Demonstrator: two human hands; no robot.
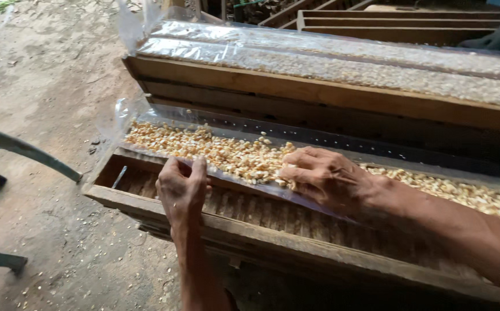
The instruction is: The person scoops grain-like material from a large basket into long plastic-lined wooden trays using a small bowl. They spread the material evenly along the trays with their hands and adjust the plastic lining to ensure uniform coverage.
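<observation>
Fingers [195,168] of the left hand [182,193] pinched on the near edge of a long clear plastic sleeve [146,124]; fingers of the right hand [325,178] curled down, loosely bent, pressing on the sleeve and the maize kernels [227,152] inside, gripping nothing that can be made out. Sleeve lying lengthwise in a shallow wooden trough [146,198] with a slatted floor, its open end crumpled at the left, kernels spread in a thin uneven layer along its length. Likely soft and slack in the hand: thin film, slippery, easy to tear on the rough wood, with loose grain that shifts and sags wherever unsupported. Best held at the empty film edge or the gathered open end, with a flat palm under or on the filled part. Behind, a second filled sleeve [342,63] resting on another wooden tray [319,92]. Bare earth floor [48,75] to the left, a green plastic chair leg [19,148] just beside the trough.
</observation>
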